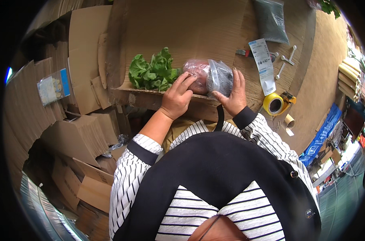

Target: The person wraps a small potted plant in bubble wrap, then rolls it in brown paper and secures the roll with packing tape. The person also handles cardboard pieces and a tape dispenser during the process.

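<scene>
Item: clear plastic bag (214, 76) of reddish produce, near table (182, 28) front edge beside leafy greens (153, 72); we clasp it, left hand (176, 98) and right hand (232, 94) each closed on it — seemingly soft, slippery, best cupped underneath

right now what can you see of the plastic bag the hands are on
The plastic bag is clear, thin and crinkled, with glare on its folds. Inside are a reddish-pink lump on the left and something dark on the right; what they are is unclear. It lies on the cardboard-covered table near the front edge, right of the leafy greens. The left hand rests on its left side and the right hand covers its right side, fingers spread over the plastic.
</scene>
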A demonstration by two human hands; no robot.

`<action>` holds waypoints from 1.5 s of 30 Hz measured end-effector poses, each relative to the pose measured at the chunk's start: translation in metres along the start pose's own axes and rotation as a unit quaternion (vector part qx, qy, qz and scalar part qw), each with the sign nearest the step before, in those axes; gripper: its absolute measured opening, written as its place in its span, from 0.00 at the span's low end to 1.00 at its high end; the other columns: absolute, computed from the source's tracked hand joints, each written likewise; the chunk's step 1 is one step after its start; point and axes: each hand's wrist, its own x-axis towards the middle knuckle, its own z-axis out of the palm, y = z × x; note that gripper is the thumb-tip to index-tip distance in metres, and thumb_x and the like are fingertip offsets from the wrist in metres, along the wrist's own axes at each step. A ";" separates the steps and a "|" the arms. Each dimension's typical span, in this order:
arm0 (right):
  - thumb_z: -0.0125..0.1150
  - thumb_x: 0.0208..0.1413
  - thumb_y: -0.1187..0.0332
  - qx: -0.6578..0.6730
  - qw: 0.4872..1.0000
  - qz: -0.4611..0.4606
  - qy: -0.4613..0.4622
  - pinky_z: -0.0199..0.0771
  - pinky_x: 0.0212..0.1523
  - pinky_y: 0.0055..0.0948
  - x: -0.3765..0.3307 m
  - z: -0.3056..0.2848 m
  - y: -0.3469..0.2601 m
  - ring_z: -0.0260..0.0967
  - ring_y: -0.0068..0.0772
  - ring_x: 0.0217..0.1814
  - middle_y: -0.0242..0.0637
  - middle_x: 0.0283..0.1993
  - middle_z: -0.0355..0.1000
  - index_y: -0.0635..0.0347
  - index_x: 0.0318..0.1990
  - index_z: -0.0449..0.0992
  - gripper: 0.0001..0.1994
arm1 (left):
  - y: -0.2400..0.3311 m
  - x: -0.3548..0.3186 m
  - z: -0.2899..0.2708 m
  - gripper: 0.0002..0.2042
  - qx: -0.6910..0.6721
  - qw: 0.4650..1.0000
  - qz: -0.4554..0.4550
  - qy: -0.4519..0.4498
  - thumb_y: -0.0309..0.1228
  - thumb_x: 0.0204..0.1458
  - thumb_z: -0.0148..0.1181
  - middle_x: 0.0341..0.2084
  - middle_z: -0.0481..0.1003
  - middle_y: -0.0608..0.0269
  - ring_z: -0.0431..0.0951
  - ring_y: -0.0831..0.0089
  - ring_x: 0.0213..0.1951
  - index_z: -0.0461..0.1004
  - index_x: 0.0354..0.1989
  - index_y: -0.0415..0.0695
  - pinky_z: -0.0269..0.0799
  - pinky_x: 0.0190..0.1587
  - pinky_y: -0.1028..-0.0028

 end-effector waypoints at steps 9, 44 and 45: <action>0.77 0.37 0.49 0.201 0.952 0.207 -0.097 0.54 0.69 0.40 0.013 -0.002 0.019 0.50 0.52 0.71 0.62 0.67 0.52 0.70 0.69 0.46 0.58 | 0.005 0.001 0.001 0.05 -0.006 0.998 -0.054 -0.024 0.23 0.39 0.63 0.60 0.64 0.50 0.68 0.53 0.59 0.72 0.18 0.42 0.73 0.53 0.66; 0.76 0.32 0.71 0.071 0.989 -0.060 -0.111 0.76 0.51 0.44 0.006 -0.024 0.028 0.68 0.61 0.56 0.58 0.69 0.48 0.42 0.68 0.56 0.49 | -0.007 0.044 -0.016 0.06 -0.045 0.989 -0.066 -0.128 0.24 0.37 0.68 0.60 0.66 0.48 0.78 0.54 0.46 0.76 0.23 0.43 0.75 0.46 0.65; 0.76 0.33 0.70 0.073 0.988 -0.055 -0.121 0.76 0.51 0.44 0.011 -0.027 0.027 0.68 0.61 0.55 0.58 0.69 0.48 0.42 0.68 0.56 0.49 | -0.010 0.048 -0.017 0.06 -0.045 0.988 -0.067 -0.134 0.25 0.37 0.68 0.59 0.66 0.48 0.78 0.54 0.46 0.76 0.23 0.43 0.75 0.46 0.64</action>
